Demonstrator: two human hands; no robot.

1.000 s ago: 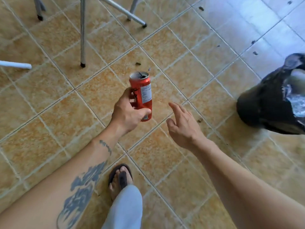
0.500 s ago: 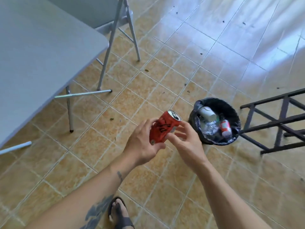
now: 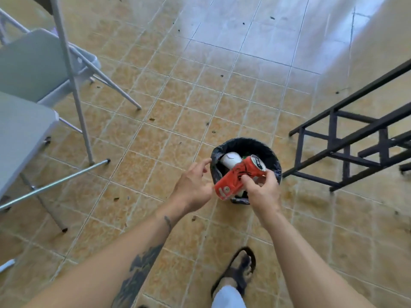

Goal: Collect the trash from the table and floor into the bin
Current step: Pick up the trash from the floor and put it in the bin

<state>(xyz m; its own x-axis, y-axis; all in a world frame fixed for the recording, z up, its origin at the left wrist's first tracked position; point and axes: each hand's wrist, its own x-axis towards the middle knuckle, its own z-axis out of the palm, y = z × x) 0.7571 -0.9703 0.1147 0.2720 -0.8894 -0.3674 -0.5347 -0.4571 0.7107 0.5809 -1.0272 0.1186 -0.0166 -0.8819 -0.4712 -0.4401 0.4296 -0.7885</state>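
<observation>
I'm looking straight down and the red can [image 3: 239, 180] sits right in the middle of my view, tilted, its open top up and to the right, its base down and to the left. My right hand [image 3: 263, 191] has it: fingers curled over the can's middle from the right side, thumb pressed on the red wall, a firm grip. The can hangs directly over the bin [image 3: 244, 143], crossing its near rim, not inside it.

My left hand [image 3: 192, 187] is just beside the can's base, on the left. Its fingers are loosely spread and half curled, holding nothing; whether a fingertip brushes the can's lower end I cannot tell from here.

One bin, round, lined with a black bag, standing on the tiled floor [image 3: 178, 107]. Inside it I count one white cup [image 3: 230, 160] lying on its side, just behind the can; anything else down there is hidden by the can and my hand.

One can, two hands, one bin. To the left, one grey desk [image 3: 20, 134] corner with its metal legs, and one grey folding chair [image 3: 31, 63] behind it. To the right, a black metal frame [image 3: 347, 138] stands on the floor, near the bin but apart from it. Small dark specks of debris are scattered over the tiles. One sandalled foot [image 3: 236, 272] shows at the bottom edge.
</observation>
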